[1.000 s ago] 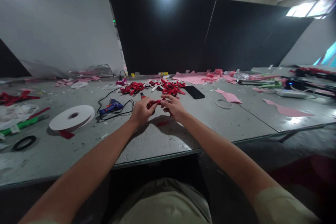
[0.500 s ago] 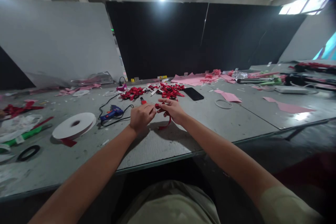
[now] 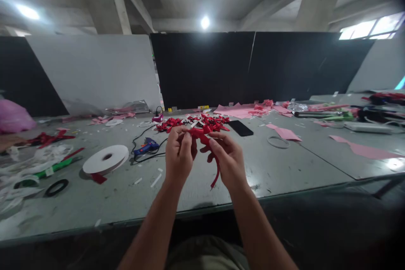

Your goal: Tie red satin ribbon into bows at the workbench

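- Left hand point(image 3: 179, 154) pinches the red ribbon point(image 3: 202, 135) between its fingertips.
- Right hand point(image 3: 228, 161) grips the same ribbon, tail dangling.
- Blue glue gun point(image 3: 146, 147) lies left; phone point(image 3: 240, 128) far right.

Both hands point(image 3: 204, 156) raised together; fingers pinched.

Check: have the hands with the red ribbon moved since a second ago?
Yes. Both hands lifted the red ribbon off the table, toward the camera.
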Action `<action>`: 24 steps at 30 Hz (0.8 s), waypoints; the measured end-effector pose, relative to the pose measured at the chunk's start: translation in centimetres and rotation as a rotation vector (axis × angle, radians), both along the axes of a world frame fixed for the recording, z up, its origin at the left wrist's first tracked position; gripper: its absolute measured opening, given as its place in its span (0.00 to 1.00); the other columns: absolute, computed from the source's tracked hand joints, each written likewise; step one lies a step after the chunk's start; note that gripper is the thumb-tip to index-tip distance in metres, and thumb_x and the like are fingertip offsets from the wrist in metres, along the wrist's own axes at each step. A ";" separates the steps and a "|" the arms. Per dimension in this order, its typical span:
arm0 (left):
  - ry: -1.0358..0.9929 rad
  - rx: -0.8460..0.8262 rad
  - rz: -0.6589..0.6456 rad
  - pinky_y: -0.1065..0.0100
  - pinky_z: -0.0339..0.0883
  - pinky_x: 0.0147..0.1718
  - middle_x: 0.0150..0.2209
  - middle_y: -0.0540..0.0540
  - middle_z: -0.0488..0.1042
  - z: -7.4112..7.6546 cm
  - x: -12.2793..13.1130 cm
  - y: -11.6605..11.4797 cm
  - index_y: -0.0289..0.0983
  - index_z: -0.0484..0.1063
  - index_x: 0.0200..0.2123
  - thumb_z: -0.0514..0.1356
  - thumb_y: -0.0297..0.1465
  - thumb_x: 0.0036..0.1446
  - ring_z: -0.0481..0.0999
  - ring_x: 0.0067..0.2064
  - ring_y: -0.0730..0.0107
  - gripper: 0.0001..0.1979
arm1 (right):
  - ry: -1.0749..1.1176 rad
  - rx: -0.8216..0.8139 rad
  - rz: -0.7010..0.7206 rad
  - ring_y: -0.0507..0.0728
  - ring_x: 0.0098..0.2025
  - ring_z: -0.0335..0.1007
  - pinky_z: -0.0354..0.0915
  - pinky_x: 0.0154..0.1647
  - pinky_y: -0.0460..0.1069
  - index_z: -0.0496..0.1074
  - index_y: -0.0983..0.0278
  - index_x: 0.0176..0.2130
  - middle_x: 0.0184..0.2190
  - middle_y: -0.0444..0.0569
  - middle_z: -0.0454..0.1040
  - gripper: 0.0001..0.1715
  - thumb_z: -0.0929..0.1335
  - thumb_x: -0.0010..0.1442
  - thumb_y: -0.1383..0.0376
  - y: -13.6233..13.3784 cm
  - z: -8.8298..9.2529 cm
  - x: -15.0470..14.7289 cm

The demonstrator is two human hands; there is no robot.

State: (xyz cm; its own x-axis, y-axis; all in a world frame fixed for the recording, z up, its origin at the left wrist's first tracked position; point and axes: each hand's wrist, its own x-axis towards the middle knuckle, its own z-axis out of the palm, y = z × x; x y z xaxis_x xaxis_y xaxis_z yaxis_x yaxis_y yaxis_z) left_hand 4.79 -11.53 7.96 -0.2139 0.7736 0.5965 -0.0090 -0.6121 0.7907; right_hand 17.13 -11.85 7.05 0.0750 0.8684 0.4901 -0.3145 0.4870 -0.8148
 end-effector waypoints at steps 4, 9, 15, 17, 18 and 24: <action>0.177 0.121 0.179 0.73 0.59 0.23 0.24 0.55 0.66 -1.5 0.0 -1.6 0.43 0.65 0.42 0.55 0.35 0.64 0.65 0.22 0.75 0.04 | 0.112 -0.033 0.006 0.53 0.31 0.73 0.67 0.24 0.47 0.74 0.59 0.38 0.32 0.47 0.76 0.14 0.74 0.54 0.55 -1.5 -0.8 -0.3; 0.229 0.060 0.117 0.70 0.63 0.27 0.29 0.50 0.73 -3.1 0.2 -3.3 0.42 0.67 0.42 0.59 0.35 0.61 0.72 0.27 0.70 0.07 | 0.071 -0.105 0.062 0.51 0.26 0.68 0.67 0.26 0.47 0.73 0.61 0.30 0.25 0.44 0.72 0.15 0.76 0.52 0.54 -2.8 -1.1 -1.0; -0.210 -0.183 -0.112 0.74 0.58 0.18 0.20 0.57 0.62 -3.3 1.4 -3.6 0.45 0.61 0.39 0.55 0.46 0.62 0.63 0.19 0.74 0.12 | 0.137 -0.129 0.049 0.51 0.23 0.65 0.66 0.23 0.48 0.72 0.61 0.28 0.22 0.43 0.70 0.16 0.75 0.53 0.53 -3.2 -1.9 -2.3; -0.331 -0.260 -0.165 0.74 0.58 0.17 0.21 0.57 0.63 -3.0 1.9 -3.6 0.46 0.59 0.39 0.56 0.48 0.59 0.63 0.18 0.74 0.14 | 0.099 -0.115 -0.018 0.52 0.23 0.65 0.66 0.23 0.48 0.73 0.61 0.29 0.24 0.44 0.71 0.15 0.75 0.54 0.53 -3.3 -2.1 -2.4; -0.382 -0.290 -0.181 0.75 0.58 0.17 0.21 0.58 0.63 -2.9 2.1 -3.6 0.46 0.58 0.39 0.58 0.48 0.58 0.63 0.18 0.75 0.16 | 0.073 -0.104 -0.060 0.52 0.24 0.66 0.66 0.23 0.48 0.73 0.61 0.29 0.24 0.44 0.72 0.15 0.75 0.54 0.53 -3.3 -2.1 -2.3; -0.600 -0.378 -0.282 0.74 0.62 0.18 0.23 0.56 0.67 -2.6 2.7 -4.1 0.46 0.62 0.43 0.63 0.54 0.49 0.66 0.19 0.75 0.25 | 0.008 -0.093 -0.176 0.53 0.25 0.68 0.66 0.24 0.47 0.73 0.61 0.29 0.24 0.45 0.73 0.16 0.74 0.55 0.52 -3.7 -1.8 -1.9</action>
State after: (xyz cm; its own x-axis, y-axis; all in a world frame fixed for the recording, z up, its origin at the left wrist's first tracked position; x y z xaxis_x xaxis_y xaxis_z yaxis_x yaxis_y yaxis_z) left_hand 7.46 -15.60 5.38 -0.1815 0.9756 0.1238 -0.6192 -0.2112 0.7563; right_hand 15.28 -15.52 5.24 0.2335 0.8830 0.4073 -0.2373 0.4579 -0.8567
